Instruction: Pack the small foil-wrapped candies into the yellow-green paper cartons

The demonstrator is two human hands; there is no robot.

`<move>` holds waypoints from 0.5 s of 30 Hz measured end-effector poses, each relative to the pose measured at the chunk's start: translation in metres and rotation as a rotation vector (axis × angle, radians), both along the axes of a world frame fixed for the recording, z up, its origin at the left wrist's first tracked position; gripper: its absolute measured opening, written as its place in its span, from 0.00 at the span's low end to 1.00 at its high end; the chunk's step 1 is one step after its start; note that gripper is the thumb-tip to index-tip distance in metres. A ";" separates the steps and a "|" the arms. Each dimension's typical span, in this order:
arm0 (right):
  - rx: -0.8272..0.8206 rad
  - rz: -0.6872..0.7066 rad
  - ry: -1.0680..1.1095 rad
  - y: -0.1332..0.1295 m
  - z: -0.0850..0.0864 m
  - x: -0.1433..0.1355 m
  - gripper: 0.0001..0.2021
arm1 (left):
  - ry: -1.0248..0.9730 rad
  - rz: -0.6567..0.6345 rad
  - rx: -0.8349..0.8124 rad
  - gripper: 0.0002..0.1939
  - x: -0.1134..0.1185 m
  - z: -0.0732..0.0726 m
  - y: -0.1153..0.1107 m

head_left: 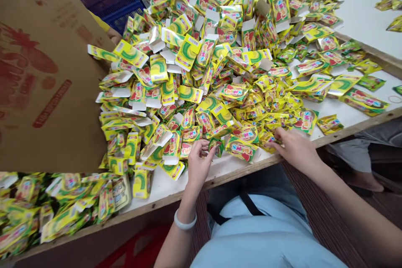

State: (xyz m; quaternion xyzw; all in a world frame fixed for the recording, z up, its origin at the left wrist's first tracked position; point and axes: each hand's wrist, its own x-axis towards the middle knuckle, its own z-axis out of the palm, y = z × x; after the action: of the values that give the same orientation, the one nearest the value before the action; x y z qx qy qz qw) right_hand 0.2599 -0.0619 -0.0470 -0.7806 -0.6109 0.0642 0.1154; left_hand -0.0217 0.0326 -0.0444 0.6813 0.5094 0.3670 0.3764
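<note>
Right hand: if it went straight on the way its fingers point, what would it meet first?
Most likely the yellow packet at the right hand's fingertips, perhaps already touching it; beyond that, probably the printed boxes, though depth is unclear.

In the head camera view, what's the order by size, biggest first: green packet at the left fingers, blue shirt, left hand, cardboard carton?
1. Cardboard carton
2. Blue shirt
3. Left hand
4. Green packet

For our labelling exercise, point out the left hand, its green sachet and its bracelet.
Left hand (199, 162): head view, near thumb's base.
Green sachet (219, 145): head view, visible face.
Bracelet (185, 225): head view, band's front.
</note>
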 end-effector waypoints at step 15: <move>0.167 0.457 1.055 0.029 0.024 -0.070 0.08 | -0.266 -0.105 -0.240 0.19 0.015 0.028 -0.035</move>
State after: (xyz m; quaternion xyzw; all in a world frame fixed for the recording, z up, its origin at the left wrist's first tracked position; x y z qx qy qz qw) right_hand 0.1897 -0.0334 -0.0232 -0.4795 -0.6269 0.4194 0.4485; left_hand -0.0066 -0.0019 -0.0167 0.6027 0.4590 0.3704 0.5375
